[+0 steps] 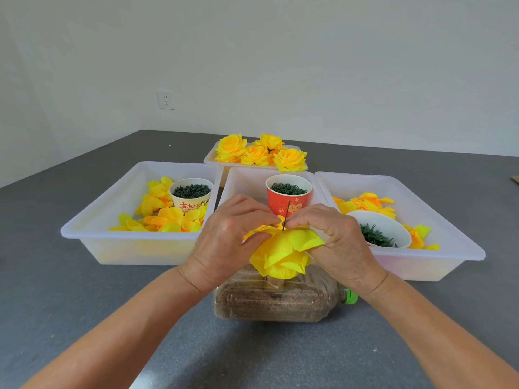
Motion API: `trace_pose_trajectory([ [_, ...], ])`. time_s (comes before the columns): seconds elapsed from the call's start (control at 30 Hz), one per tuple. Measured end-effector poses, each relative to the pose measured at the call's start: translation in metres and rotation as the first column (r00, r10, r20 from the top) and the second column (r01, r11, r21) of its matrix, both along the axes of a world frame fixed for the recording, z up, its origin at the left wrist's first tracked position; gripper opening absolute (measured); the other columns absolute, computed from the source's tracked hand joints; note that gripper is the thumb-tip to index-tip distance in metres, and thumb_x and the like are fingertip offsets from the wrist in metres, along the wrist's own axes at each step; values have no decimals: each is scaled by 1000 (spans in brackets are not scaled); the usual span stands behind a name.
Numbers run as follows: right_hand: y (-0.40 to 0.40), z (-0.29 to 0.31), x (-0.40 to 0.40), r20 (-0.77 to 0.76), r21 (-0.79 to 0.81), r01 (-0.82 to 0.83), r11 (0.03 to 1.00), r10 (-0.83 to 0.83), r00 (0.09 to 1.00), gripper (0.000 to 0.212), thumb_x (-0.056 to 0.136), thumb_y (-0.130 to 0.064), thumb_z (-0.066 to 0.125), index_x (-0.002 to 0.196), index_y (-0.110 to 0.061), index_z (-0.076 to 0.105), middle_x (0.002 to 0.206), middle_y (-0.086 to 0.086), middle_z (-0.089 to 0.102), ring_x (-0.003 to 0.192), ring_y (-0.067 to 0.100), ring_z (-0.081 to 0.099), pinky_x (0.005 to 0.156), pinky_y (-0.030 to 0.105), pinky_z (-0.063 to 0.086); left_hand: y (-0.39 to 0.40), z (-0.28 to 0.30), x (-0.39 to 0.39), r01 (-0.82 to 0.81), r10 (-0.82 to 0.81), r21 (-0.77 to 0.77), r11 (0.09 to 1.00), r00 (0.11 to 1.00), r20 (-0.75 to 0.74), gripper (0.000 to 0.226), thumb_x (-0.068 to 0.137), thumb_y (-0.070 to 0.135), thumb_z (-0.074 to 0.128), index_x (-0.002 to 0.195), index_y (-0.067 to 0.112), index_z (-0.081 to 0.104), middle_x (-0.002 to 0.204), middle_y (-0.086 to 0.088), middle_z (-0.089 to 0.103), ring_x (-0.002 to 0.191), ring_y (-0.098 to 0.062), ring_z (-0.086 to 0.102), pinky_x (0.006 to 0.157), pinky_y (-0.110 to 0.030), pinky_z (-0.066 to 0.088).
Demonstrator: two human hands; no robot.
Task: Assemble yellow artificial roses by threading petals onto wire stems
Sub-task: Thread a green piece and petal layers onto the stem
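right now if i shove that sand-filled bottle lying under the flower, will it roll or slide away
Probably neither. The bottle lies on its side and looks packed nearly full with brown grains, so it is likely heavy. Its body seems flat-sided rather than round, so rolling looks unlikely. The wire standing over it would likely wobble.

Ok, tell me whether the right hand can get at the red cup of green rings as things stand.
Probably yes: the red cup stands open-topped just behind the right hand, nothing between them. But that hand pinches yellow petals on the wire.

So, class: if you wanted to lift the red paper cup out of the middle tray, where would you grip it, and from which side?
Grip the red cup round its upper wall, coming from above and behind. It stands upright, full of small green rings, and both hands crowd its near side.
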State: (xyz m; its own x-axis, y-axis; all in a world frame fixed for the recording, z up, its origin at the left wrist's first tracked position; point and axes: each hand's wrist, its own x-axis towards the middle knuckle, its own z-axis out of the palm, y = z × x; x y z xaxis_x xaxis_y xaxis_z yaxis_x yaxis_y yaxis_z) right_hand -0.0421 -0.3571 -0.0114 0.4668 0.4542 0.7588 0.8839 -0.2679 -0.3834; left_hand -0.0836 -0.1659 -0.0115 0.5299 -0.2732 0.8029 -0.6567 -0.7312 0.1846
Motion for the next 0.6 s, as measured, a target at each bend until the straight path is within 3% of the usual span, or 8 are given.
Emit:
trace_pose_trajectory([
  [0.2,-3,3,-5,240,-57,72,996,-56,969,12,70,0,72,81,-4,73,85,3,72,82,22,65,72,43,50,6,5,-4,27,-27,51,998,1000,4,21,71,12,75,92,8,73,94,-2,69,86,-24,60,75,-38,50],
  [0.37,0,1,-6,314,-83,117,990,-86,946,7,71,-2,71,77,-5,74,82,2,71,80,24,66,72,38,47,4,4,-3,59,-59,104,993,998,-3,16,73,12,75,88,7,74,93,-2,70,87,-21,58,75,-36,50],
  [0.6,2,2,-5,393,-109,171,979,-116,912,27,56,14,62,72,-5,73,77,4,70,79,27,65,75,37,40,0,8,-2,53,-65,166,985,995,70,14,85,11,63,80,4,74,82,-5,70,77,-25,60,70,-31,50],
])
